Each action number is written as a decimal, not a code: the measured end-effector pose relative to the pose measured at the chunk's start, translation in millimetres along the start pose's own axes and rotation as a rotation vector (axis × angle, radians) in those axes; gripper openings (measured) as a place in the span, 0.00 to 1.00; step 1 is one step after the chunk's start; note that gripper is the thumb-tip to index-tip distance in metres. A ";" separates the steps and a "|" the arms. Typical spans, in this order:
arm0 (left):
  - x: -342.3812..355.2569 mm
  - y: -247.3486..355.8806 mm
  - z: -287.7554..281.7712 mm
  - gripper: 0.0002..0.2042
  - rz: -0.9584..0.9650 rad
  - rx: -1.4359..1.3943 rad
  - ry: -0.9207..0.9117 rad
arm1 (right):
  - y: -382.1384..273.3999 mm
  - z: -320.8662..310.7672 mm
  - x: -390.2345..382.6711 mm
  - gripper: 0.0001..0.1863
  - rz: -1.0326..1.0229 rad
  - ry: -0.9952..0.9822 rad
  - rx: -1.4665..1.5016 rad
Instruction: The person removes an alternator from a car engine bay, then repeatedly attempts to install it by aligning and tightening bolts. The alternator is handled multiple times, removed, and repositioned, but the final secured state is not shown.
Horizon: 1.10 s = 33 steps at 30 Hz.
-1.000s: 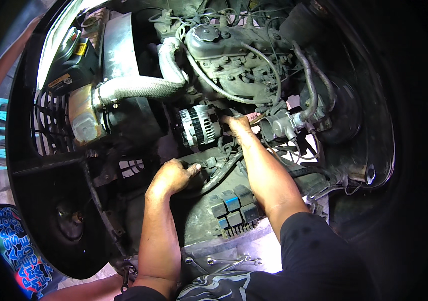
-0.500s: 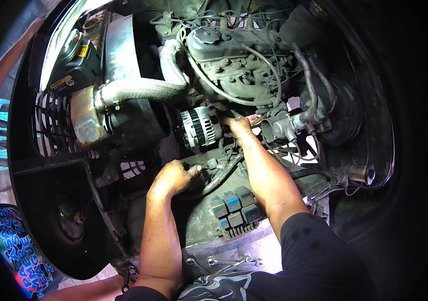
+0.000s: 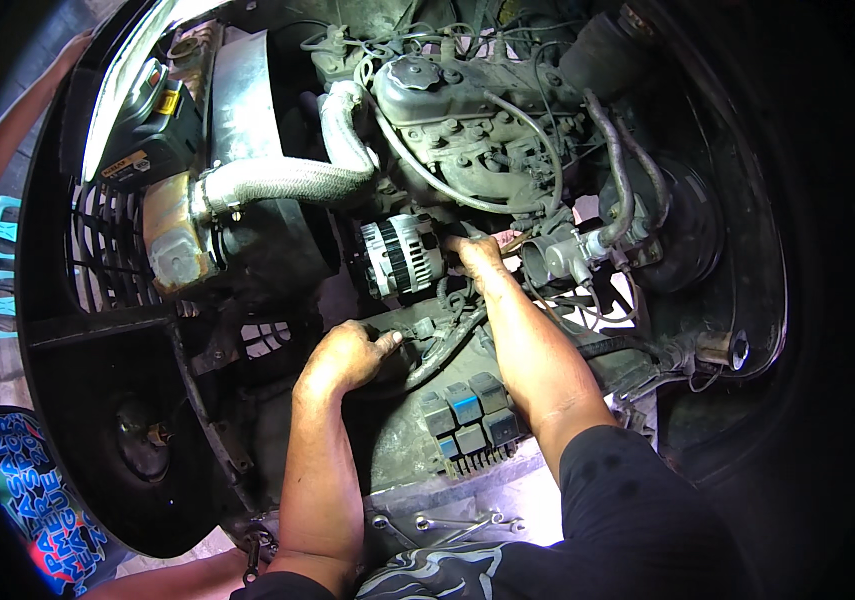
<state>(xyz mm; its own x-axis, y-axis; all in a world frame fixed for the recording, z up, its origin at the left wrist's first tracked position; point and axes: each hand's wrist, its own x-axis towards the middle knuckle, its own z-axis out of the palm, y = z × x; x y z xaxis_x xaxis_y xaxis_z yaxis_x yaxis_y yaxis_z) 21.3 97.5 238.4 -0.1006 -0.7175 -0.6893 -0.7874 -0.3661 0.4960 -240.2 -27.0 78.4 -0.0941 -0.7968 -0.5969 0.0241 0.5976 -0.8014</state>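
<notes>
In the engine bay sits a silver alternator [image 3: 400, 255] with a finned, slotted body. My right hand [image 3: 478, 257] reaches in behind its right end; the fingers curl into shadow there, and what they grip is hidden. My left hand [image 3: 349, 357] rests lower left, by the inner fender panel, with fingers bent down out of sight and the thumb stretched toward a wiring connector [image 3: 420, 328]. A thick dark wiring harness [image 3: 444, 350] runs between my forearms. Below it, a block of relays [image 3: 469, 412] is fixed on the panel.
A braided radiator hose [image 3: 277, 180] crosses above the alternator. The engine's valve cover [image 3: 457, 90] lies behind. Several wrenches [image 3: 447, 522] lie near my body. A black boxy device [image 3: 159, 130] stands at the far left. A brake booster [image 3: 682, 215] is at right.
The view has shifted very slightly. Both my hands stay in the same places.
</notes>
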 end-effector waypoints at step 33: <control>2.1 -2.0 0.2 0.27 -0.018 0.035 0.000 | 5.0 -0.1 5.8 0.22 -0.007 0.041 -0.013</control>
<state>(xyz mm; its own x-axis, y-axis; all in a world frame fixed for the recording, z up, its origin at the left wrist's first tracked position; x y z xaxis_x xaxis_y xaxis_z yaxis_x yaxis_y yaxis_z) 22.6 96.9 235.9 -0.0867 -0.7110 -0.6978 -0.8098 -0.3577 0.4651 -240.7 -28.7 71.0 -0.1351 -0.7966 -0.5892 0.0103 0.5934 -0.8048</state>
